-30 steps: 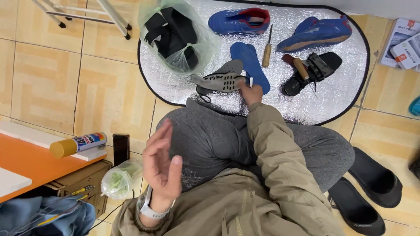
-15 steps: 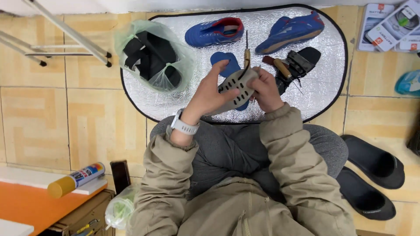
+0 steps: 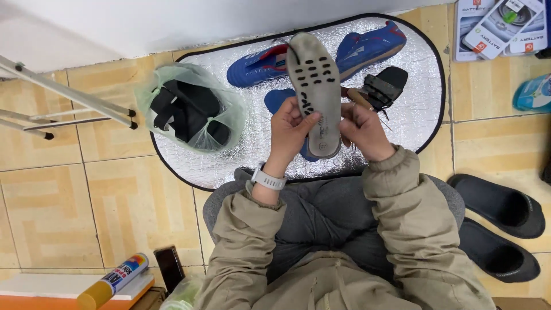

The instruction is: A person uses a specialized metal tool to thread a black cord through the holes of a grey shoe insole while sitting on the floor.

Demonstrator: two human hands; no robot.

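While the worn grey perforated insole (image 3: 314,95) is being held up by the left hand (image 3: 288,131) and right hand (image 3: 363,130), both closed on it, above the silver mat (image 3: 427,109), the blue shoes (image 3: 321,57) are lying untouched.

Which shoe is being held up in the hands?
The grey shoe, sole up, gripped by both hands. The two blue shoes lie on the silver mat.

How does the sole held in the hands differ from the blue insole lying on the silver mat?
The grey sole is raised off the mat, gripped by the left hand and right hand; the blue insole lies flat on the silver mat. The grey sole is worn and dotted with dark oval marks; the blue insole looks plain. The grey sole shows whole, the blue insole is partly hidden. Both are foot-shaped.
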